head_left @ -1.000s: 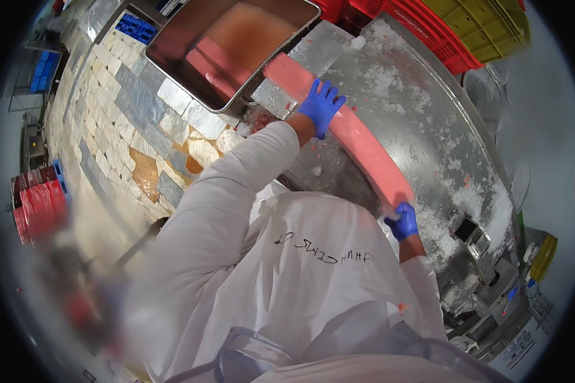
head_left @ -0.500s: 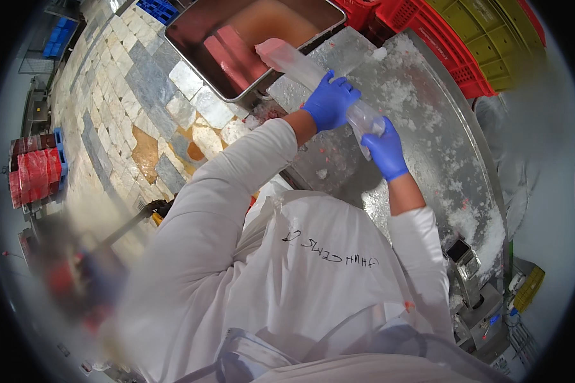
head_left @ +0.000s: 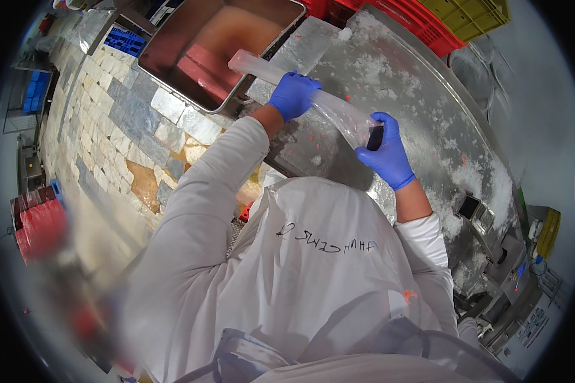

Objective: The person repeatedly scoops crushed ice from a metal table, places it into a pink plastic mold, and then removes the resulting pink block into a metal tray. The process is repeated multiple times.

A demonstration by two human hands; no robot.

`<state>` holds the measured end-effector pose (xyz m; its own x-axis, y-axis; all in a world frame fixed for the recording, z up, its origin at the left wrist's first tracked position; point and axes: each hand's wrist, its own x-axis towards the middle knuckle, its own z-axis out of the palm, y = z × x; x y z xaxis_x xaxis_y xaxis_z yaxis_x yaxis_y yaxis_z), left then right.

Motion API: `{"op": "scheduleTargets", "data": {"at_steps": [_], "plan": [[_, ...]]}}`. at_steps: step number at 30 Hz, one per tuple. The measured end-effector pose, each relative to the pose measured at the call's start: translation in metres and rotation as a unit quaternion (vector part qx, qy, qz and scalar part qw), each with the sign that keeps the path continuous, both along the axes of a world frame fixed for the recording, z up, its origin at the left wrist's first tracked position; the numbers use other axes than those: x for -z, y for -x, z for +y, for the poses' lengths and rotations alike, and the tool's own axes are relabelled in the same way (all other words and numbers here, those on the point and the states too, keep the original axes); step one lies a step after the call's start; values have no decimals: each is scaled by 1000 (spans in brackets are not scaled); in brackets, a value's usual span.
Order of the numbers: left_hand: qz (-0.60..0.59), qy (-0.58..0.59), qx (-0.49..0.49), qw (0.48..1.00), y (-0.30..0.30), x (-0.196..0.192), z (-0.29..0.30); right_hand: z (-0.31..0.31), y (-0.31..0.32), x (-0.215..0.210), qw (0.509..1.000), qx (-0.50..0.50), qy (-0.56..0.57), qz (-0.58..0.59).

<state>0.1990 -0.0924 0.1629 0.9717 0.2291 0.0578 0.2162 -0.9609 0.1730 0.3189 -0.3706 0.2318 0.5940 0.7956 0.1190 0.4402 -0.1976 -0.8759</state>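
Observation:
A long clear plastic bag [head_left: 338, 113] stretches between my two blue-gloved hands, over a wet steel table [head_left: 421, 137]. Its pinkish end [head_left: 249, 64] sticks out past my left hand toward the far left, over the rim of a steel tub [head_left: 161, 87]. My left hand [head_left: 292, 96] is closed round the bag's middle. At the other end, my right hand [head_left: 390, 154] grips the plastic between thumb and curled fingers. A small dark patch shows between that thumb and fingers; I cannot make out what it is.
Reddish liquid and a pink slab [head_left: 206, 71] are in the tub. Crushed ice [head_left: 473, 159] lies scattered over the table. Beyond its far edge stand a red crate [head_left: 421, 29] and a yellow-green crate [head_left: 469, 16]. A small device with a dark screen [head_left: 469, 205] stands at the right.
My right hand has moved away from my left, and the plastic between them shows longer. The dark patch has come into sight at my right fingers. The whole view has shifted slightly.

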Motion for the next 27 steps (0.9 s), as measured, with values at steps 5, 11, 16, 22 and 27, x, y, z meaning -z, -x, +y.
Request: {"op": "scheduleTargets", "data": {"at_steps": [5,11,16,22,27], "plan": [[-18,57,-27,998,20,50,0,-67,-13,70,829,109,136,532],[-17,98,-2,995,13,64,-1,-144,-30,95,775,72,130,614],[-30,80,-23,996,20,26,-3,-54,-123,-122,791,-47,-362,491],[-130,72,16,989,-2,-62,-46,-86,-98,-161,980,10,-91,176],[-112,379,25,918,-26,-151,-106,-100,18,-89,982,39,39,181]]}}
